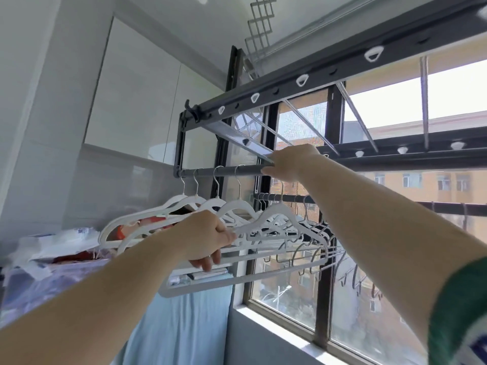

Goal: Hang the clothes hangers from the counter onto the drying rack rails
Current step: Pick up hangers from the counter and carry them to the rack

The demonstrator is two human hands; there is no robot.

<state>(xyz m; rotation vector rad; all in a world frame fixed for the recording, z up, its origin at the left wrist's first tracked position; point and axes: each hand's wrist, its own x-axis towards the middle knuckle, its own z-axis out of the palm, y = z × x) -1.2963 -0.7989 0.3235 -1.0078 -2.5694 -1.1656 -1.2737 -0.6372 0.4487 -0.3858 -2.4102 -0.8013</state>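
Observation:
Several white hangers (pixel 232 209) hang by metal hooks from the grey round rail (pixel 226 171) of the dark drying rack (pixel 316 75). My right hand (pixel 292 162) is raised to that rail, its fingers curled at the hook of the nearest white hanger (pixel 279 214). My left hand (pixel 208 238) grips the lower part of the hangers, fingers wrapped around a bar. Whether the nearest hook sits on the rail is hidden by my right hand.
A second dark rail (pixel 303 198) near the window carries more hangers, several with metal hooks (pixel 311 256). A cluttered counter with bags (pixel 52 248) lies at left, a light blue cloth (pixel 184 325) hangs below. The window sill (pixel 276 327) runs along the right.

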